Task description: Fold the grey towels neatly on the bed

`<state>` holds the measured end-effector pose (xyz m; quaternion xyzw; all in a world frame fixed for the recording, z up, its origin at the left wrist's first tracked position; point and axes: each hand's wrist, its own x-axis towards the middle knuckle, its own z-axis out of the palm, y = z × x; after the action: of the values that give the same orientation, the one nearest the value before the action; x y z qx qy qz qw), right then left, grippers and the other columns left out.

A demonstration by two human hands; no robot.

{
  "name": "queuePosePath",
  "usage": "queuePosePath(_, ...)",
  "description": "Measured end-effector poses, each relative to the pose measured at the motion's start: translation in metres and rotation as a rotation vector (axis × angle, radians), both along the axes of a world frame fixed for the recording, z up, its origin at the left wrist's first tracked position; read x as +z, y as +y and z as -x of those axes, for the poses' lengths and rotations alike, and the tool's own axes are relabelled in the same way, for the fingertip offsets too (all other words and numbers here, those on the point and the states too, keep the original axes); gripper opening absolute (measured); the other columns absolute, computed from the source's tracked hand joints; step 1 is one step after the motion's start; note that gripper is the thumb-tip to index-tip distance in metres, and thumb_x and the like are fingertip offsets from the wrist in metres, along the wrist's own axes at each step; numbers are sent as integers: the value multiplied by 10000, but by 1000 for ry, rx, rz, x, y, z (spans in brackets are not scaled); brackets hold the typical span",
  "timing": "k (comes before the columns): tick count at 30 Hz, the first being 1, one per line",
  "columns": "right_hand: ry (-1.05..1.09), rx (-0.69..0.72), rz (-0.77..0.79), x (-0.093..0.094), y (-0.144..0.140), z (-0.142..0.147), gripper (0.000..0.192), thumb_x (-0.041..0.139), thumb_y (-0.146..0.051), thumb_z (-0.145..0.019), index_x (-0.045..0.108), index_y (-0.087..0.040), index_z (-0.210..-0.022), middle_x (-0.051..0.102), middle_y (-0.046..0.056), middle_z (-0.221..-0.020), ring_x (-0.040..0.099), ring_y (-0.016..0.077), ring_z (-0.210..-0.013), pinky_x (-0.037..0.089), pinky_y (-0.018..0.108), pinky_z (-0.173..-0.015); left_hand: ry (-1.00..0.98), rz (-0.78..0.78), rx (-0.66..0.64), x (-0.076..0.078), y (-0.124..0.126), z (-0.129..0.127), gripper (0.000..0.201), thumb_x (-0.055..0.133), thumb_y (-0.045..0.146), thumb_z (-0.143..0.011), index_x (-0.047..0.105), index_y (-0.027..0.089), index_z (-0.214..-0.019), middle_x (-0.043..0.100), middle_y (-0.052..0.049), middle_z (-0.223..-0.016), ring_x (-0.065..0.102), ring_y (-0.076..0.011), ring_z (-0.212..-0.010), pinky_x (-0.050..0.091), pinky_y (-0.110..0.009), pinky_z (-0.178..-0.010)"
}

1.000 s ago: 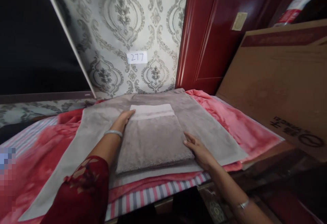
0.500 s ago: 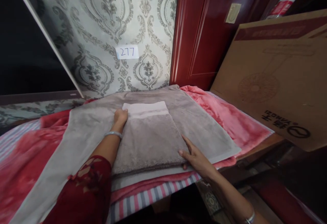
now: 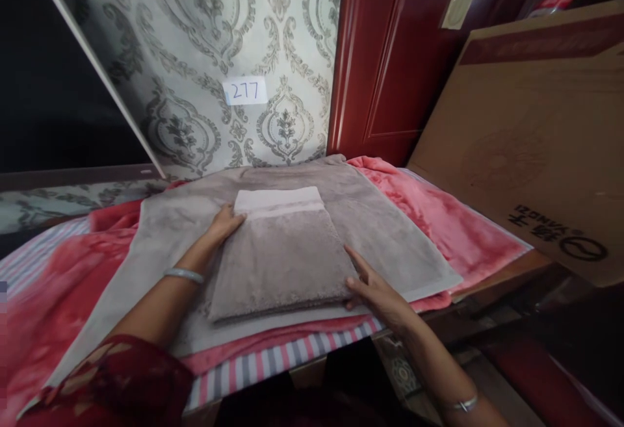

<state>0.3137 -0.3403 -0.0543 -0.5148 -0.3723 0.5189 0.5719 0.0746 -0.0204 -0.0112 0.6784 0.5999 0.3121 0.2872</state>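
A folded grey-brown towel [image 3: 280,258] with a white band along its far end lies flat on a larger grey cloth [image 3: 394,238]. My left hand [image 3: 225,224] is at the towel's far left edge, its thumb against the side near the white band and its fingers apart. At the near right edge is my right hand [image 3: 373,287], with index finger and thumb spread along the towel's side. Neither hand has the towel gripped. The undersides of both hands' fingers are partly hidden.
Red-pink plush blankets [image 3: 429,219] and a striped cloth [image 3: 273,362] lie under the grey cloth. To the right leans a large cardboard box [image 3: 536,154]. A dark screen [image 3: 63,89] stands at left. The patterned wall [image 3: 205,24] carries a paper label [image 3: 245,90] reading 277.
My left hand has loosened from the towel's far left corner, and its forearm has swung outward to the left. My right hand stays beside the right edge. The view has shifted slightly.
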Motion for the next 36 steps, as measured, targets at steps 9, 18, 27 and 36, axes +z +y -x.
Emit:
queuePosePath(9, -170, -60, 8, 4, 1, 9, 951, 725, -409, -755, 261, -338, -1582, 178, 62, -1654, 566, 100, -740, 549, 225, -517, 350, -95, -96, -8, -43, 4, 559, 531, 215, -896, 433, 145, -1442, 687, -181, -1207, 633, -338, -1173, 471, -416, -1014)
queuePosePath(18, -96, -68, 68, 4, 1, 7, 979, 731, -503, -769, 228, -325, -1589, 299, 135, -1598, 608, 80, -662, 552, 232, -511, 561, -418, -432, 11, -99, -5, 615, 540, 422, -913, 455, 169, -1467, 346, -186, -1588, 331, -380, -1456, 287, -527, -1190)
queuePosePath(27, -211, -95, 76, -1, 4, 11, 1020, 727, -439, -746, 192, -254, -1594, 634, 122, -1243, 624, 101, -572, 526, 241, -486, 620, -346, -910, -21, -143, -4, 731, 465, 636, -909, 297, 339, -1556, 134, -101, -1675, 74, -392, -1533, 102, -674, -1186)
queuePosePath(36, -859, -344, -177, -6, -13, 21, 514, 538, -518, -896, 652, -232, -1308, 653, 132, -1214, 619, 298, -1069, 487, 501, -989, 619, -358, -904, -20, -142, -6, 724, 455, 628, -921, 296, 323, -1558, 135, -101, -1676, 68, -386, -1535, 97, -675, -1184)
